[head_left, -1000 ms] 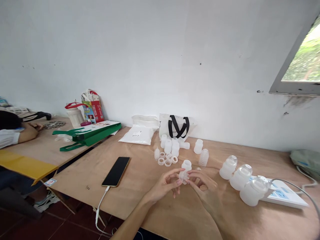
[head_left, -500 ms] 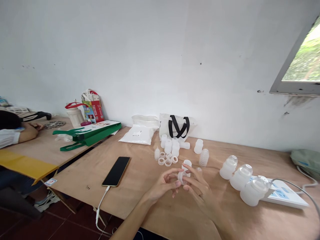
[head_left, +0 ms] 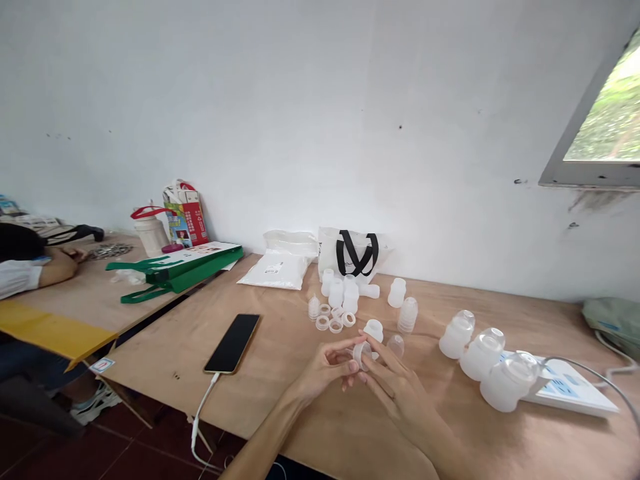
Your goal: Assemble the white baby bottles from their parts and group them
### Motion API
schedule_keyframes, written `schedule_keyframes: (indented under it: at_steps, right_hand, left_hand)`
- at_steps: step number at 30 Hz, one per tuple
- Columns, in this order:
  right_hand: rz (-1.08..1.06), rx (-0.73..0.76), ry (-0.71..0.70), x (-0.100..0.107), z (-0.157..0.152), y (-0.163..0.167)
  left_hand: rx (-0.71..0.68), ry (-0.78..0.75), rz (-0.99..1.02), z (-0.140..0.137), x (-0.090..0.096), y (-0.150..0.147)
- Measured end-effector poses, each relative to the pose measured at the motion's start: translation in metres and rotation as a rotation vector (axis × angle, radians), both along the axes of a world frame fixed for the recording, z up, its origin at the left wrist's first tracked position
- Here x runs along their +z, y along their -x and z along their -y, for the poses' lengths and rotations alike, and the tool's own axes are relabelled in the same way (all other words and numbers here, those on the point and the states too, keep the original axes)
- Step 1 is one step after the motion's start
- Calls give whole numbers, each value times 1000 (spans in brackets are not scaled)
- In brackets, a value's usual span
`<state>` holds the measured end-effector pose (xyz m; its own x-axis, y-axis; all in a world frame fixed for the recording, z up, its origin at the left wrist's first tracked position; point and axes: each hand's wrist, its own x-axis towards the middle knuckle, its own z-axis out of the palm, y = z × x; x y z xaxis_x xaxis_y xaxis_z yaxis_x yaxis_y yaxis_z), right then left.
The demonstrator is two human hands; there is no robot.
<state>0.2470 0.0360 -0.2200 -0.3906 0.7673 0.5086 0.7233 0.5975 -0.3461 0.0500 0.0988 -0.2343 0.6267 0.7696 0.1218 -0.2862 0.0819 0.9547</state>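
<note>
Between both hands, in front of my body, is a translucent white bottle collar ring (head_left: 361, 353). The thumb and fingers of my left hand (head_left: 329, 367) pinch it from the left. My right hand (head_left: 397, 380) has its fingers on the ring's right side, partly covering it; whether a teat sits inside I cannot make out. Just beyond my fingertips stands a small frosted bottle (head_left: 373, 329). A clear dome cap (head_left: 396, 345) is beside my right hand. Farther back lie several loose collar rings (head_left: 335, 325) and a stack of clear caps (head_left: 408, 315).
Several frosted bottles (head_left: 336, 291) cluster near a white bag with black handles (head_left: 327, 250). Three capped bottles (head_left: 483, 353) stand at right, near a white box (head_left: 575, 393). At left lie a charging phone (head_left: 233, 343) and a green bag (head_left: 200, 272). Another person's arm (head_left: 57, 265) rests on the neighbouring table.
Both hands have shifted slightly left with the ring, and the right fingers have moved over it. More of the small bottle and the dome cap now shows.
</note>
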Motion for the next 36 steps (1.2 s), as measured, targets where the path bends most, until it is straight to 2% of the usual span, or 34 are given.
schedule_keyframes:
  at_steps: [7, 13, 17, 19, 23, 26, 29, 33, 36]
  right_hand:
    - [21, -33, -34, 5, 3, 2]
    - [83, -106, -144, 8, 4, 2]
    - [170, -210, -249, -1, -3, 2]
    - [181, -233, -302, -7, -5, 5]
    - [173, -262, -356, -18, -4, 12]
    - [60, -244, -259, -18, -1, 15]
    - [-193, -268, -28, -14, -1, 14]
    - [-426, -293, 333, -8, -5, 13]
    - [-496, -288, 445, -3, -6, 14]
  left_hand:
    - [-32, -54, -97, 1, -1, 0]
    - [-38, -34, -89, 6, 4, -6]
    - [-58, 80, -111, 12, 13, -6]
    - [-83, 85, -147, 14, 16, -4]
    - [27, 72, -167, 9, 11, -5]
    - [130, 115, -141, 4, 3, -8]
    - [158, 76, -165, 4, 1, -9]
    - [213, -157, -347, 19, 11, -9]
    - [306, -373, -549, 34, 20, -10]
